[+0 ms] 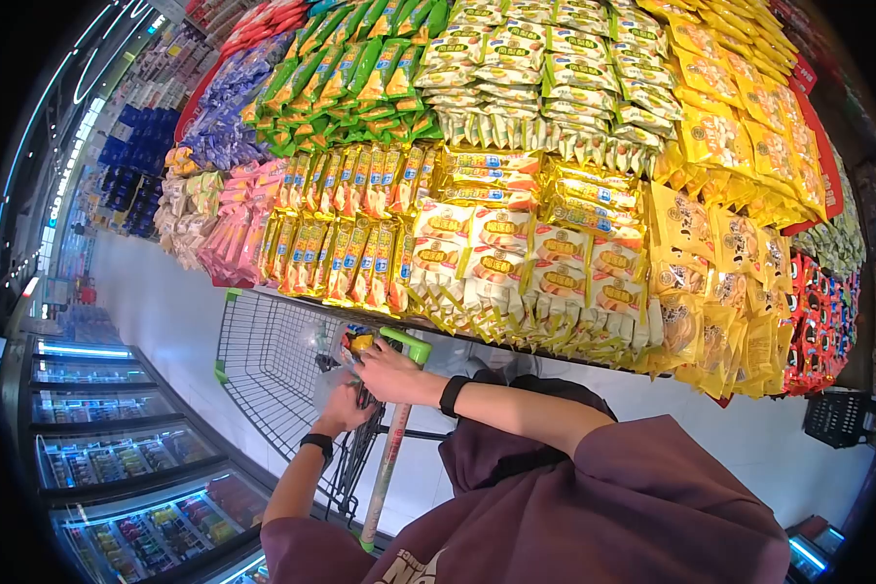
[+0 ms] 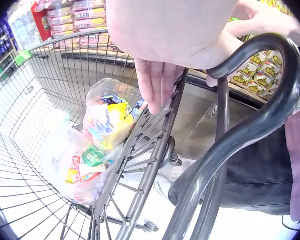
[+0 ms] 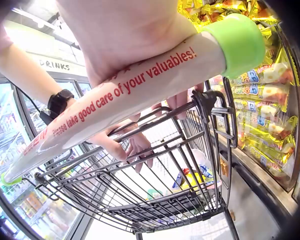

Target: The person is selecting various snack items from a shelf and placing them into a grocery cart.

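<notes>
My right hand (image 1: 389, 376) lies across the white shopping cart handle (image 3: 125, 97) near its green end cap (image 3: 237, 45). In the right wrist view the palm is over the handle and fingertips show beyond it, above the cart's wire frame; the handle hides most of these fingers, so I cannot tell their grip. My left hand (image 2: 165, 50) reaches over the cart's back edge, fingers straight and pointing down, holding nothing. Just beyond those fingers, in the wire basket (image 2: 37, 170), are two clear plastic bags: one bag (image 2: 107, 85) with yellow and blue packets, another bag (image 2: 55, 155) with red and green ones.
A long display of packaged snacks (image 1: 496, 243) runs along the cart's far side. Glass-fronted coolers (image 1: 117, 453) line the left. A black basket (image 1: 837, 419) is on the floor at right. Black bent tubing (image 2: 285, 65) rises beside my left hand.
</notes>
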A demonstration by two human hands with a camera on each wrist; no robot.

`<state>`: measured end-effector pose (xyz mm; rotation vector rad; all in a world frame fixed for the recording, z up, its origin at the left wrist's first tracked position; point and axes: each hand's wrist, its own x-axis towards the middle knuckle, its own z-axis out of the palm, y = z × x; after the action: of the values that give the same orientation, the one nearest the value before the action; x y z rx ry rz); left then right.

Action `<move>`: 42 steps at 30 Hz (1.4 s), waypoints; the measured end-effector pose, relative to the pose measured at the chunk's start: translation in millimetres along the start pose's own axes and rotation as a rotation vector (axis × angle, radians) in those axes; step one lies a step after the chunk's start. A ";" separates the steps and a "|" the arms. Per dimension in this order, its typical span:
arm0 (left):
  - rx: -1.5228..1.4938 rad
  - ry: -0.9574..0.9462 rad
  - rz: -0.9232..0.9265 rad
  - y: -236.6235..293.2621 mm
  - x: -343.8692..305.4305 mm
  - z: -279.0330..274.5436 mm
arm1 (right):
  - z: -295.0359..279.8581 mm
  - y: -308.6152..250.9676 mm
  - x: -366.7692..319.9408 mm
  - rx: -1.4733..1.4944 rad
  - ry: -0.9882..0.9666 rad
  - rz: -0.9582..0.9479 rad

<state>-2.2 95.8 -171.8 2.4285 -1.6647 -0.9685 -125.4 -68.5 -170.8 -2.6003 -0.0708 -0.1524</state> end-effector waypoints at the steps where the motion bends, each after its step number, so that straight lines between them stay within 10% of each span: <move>1: -0.011 -0.003 -0.004 6.3 -0.7 -2.3 | -1.4 0.2 -1.7 0.012 0.014 0.004; 42: -0.078 0.023 0.021 3.3 -0.8 7.6 | -1.1 4.7 -9.9 0.082 0.070 -0.020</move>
<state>-8.9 97.3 -176.3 2.3591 -1.6106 -0.9794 -135.0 -73.3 -173.4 -2.5110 -0.0758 -0.2419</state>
